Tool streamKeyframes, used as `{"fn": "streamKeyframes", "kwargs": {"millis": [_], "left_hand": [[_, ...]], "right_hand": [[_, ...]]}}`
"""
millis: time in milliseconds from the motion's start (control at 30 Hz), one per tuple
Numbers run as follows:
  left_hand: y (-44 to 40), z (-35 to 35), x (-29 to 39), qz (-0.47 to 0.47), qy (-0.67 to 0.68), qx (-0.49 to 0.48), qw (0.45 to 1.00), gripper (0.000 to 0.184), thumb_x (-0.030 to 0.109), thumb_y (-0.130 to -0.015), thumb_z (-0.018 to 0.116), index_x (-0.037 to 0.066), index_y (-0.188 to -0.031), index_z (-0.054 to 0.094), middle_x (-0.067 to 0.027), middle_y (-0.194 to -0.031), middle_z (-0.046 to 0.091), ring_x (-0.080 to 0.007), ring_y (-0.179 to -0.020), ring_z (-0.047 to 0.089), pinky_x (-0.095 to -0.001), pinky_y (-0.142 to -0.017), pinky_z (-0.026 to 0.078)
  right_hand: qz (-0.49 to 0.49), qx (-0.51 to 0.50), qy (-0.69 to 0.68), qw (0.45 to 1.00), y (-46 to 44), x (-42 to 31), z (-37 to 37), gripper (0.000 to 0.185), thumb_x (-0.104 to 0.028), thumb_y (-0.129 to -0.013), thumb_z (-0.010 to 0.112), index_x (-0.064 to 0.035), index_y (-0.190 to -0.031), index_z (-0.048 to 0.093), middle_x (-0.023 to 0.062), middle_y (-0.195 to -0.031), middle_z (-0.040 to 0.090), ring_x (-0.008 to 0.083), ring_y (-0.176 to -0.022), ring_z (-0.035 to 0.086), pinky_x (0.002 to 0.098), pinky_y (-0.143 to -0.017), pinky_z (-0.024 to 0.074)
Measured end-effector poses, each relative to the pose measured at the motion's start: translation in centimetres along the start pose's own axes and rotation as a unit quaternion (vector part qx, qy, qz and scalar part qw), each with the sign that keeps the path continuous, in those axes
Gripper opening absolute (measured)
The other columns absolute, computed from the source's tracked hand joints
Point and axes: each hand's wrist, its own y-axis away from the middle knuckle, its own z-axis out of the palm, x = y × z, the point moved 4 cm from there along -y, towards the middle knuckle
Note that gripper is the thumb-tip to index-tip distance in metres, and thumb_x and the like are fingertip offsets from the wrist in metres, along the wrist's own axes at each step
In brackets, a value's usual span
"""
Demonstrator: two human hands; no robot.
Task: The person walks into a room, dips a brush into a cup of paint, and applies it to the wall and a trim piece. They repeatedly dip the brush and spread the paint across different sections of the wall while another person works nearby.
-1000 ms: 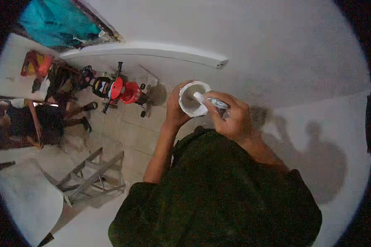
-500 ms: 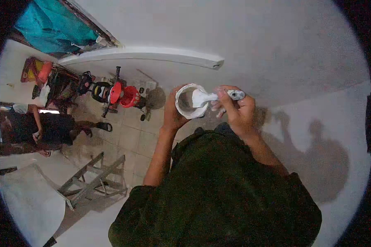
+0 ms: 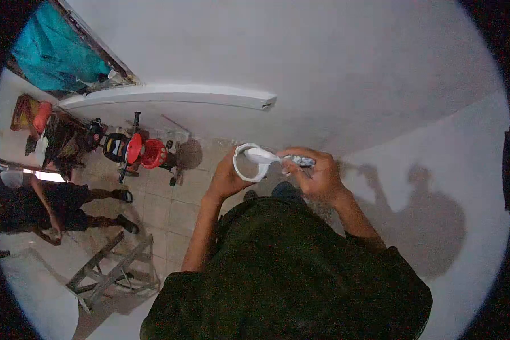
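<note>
My left hand (image 3: pixel 225 177) is wrapped around a round white tub (image 3: pixel 237 168), its rim coated in white paint. In my right hand (image 3: pixel 322 177) is a paintbrush (image 3: pixel 301 161) with a paint-smeared handle. The brush's white, paint-covered head lies over the mouth of the tub and reaches inside, tilted against the rim. How much paint the tub holds is hard to make out. Both hands are in front of my dark shirt, close to the wall.
A pale wall (image 3: pixel 345 62) carries a white strip (image 3: pixel 170 94) below a teal-covered window (image 3: pixel 56 54). On the tiled floor stand a red child's tricycle (image 3: pixel 134 148) and a wooden stepladder (image 3: pixel 110 277). Another person (image 3: pixel 56 198) is at the left.
The brush head has tipped lower against the tub's rim. My view has shifted, so the hands and tub appear lower and further left. The other person's legs have moved apart.
</note>
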Motion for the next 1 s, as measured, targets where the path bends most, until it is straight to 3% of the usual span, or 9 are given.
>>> {"fn": "streamKeyframes", "kwargs": {"millis": [33, 267, 333, 467, 533, 633, 767, 867, 1000], "left_hand": [[0.1, 0.3, 0.0, 0.007, 0.011, 0.002, 1.0, 0.083, 0.024, -0.068, 0.095, 0.008, -0.138, 0.053, -0.0133, -0.13, 0.064, -0.033, -0.122, 0.064, -0.0429, -0.102, 0.052], [0.2, 1.7, -2.7, -0.011, -0.045, 0.004, 0.999, 0.083, 0.027, -0.071, 0.093, 0.009, -0.141, 0.052, -0.0164, -0.132, 0.064, -0.0359, -0.123, 0.062, -0.0446, -0.102, 0.052], [0.2, 2.1, -3.0, -0.011, -0.047, -0.003, 0.999, 0.083, 0.028, -0.071, 0.092, 0.008, -0.141, 0.052, -0.0165, -0.132, 0.064, -0.0366, -0.123, 0.062, -0.0453, -0.102, 0.052], [0.1, 2.0, -2.7, 0.016, -0.022, 0.005, 1.0, 0.081, 0.028, -0.071, 0.091, 0.007, -0.138, 0.052, -0.0165, -0.13, 0.065, -0.038, -0.121, 0.063, -0.0469, -0.1, 0.052], [0.2, 2.5, -3.5, -0.006, -0.03, 0.014, 0.999, 0.081, 0.028, -0.07, 0.091, 0.007, -0.138, 0.052, -0.0169, -0.129, 0.065, -0.0382, -0.121, 0.063, -0.047, -0.1, 0.052], [0.3, 2.2, -3.0, -0.029, -0.039, 0.019, 0.999, 0.083, 0.028, -0.069, 0.092, 0.007, -0.138, 0.051, -0.0178, -0.127, 0.066, -0.0389, -0.12, 0.063, -0.0475, -0.099, 0.052], [0.6, 2.8, -3.9, -0.004, -0.033, 0.014, 0.999, 0.086, 0.029, -0.067, 0.093, 0.007, -0.138, 0.05, -0.0194, -0.126, 0.066, -0.0406, -0.119, 0.063, -0.0487, -0.098, 0.052], [0.7, 2.9, -4.7, -0.034, -0.046, 0.023, 0.998, 0.086, 0.029, -0.066, 0.094, 0.007, -0.136, 0.051, -0.0191, -0.126, 0.066, -0.0406, -0.118, 0.064, -0.0485, -0.097, 0.053], [1.2, 2.9, -6.4, -0.028, -0.023, 0.033, 0.999, 0.084, 0.03, -0.066, 0.094, 0.007, -0.135, 0.051, -0.0185, -0.125, 0.067, -0.0401, -0.116, 0.065, -0.0481, -0.096, 0.053]], "right_hand": [[-0.055, 0.014, 0.058, 0.997, 0.2, -0.2, -0.2, 0.021, -0.008, -0.096, 0.069, -0.0039, -0.116, 0.072, 0.0121, -0.097, 0.077, 0.0159, -0.082, 0.073, 0.0317, -0.074, 0.0589], [-0.053, 0.051, 0.114, 0.991, 2.0, 0.2, -0.7, 0.021, -0.005, -0.094, 0.07, -0.0048, -0.115, 0.073, 0.0108, -0.096, 0.077, 0.0145, -0.084, 0.074, 0.0308, -0.073, 0.0583], [0.041, 0.045, 0.107, 0.992, 2.3, 1.3, -1.3, 0.019, -0.005, -0.095, 0.069, -0.0037, -0.113, 0.073, 0.0114, -0.096, 0.077, 0.0141, -0.085, 0.074, 0.032, -0.072, 0.0592], [0.062, 0.059, 0.101, 0.991, 2.9, 2.7, -1.9, 0.018, -0.006, -0.098, 0.066, -0.0002, -0.114, 0.072, 0.0126, -0.094, 0.076, 0.0147, -0.083, 0.073, 0.0321, -0.071, 0.0595], [0.089, 0.109, 0.008, 0.99, 3.5, 3.5, -2.6, 0.018, -0.015, -0.096, 0.07, -0.0059, -0.111, 0.074, 0.0092, -0.087, 0.076, 0.0164, -0.075, 0.074, 0.0322, -0.07, 0.0571], [0.091, 0.12, -0.066, 0.986, 3.4, 3.6, -2.5, 0.018, -0.013, -0.098, 0.068, -0.0013, -0.111, 0.073, 0.0076, -0.088, 0.076, 0.0132, -0.076, 0.072, 0.0302, -0.07, 0.0571], [0.09, 0.127, -0.028, 0.987, 3.7, 3.7, -2.9, 0.018, -0.011, -0.099, 0.067, 0.0006, -0.112, 0.072, 0.0087, -0.089, 0.076, 0.0136, -0.076, 0.072, 0.0293, -0.07, 0.0576], [0.085, 0.129, -0.017, 0.988, 3.9, 4.4, -2.7, 0.02, -0.012, -0.099, 0.067, 0.0029, -0.112, 0.071, 0.009, -0.089, 0.076, 0.0139, -0.076, 0.072, 0.0287, -0.069, 0.0578], [0.1, 0.161, -0.088, 0.978, 4.2, 5.8, -2.2, 0.021, -0.01, -0.1, 0.065, 0.0068, -0.113, 0.068, 0.0112, -0.091, 0.075, 0.0163, -0.076, 0.072, 0.03, -0.068, 0.0586]]}}
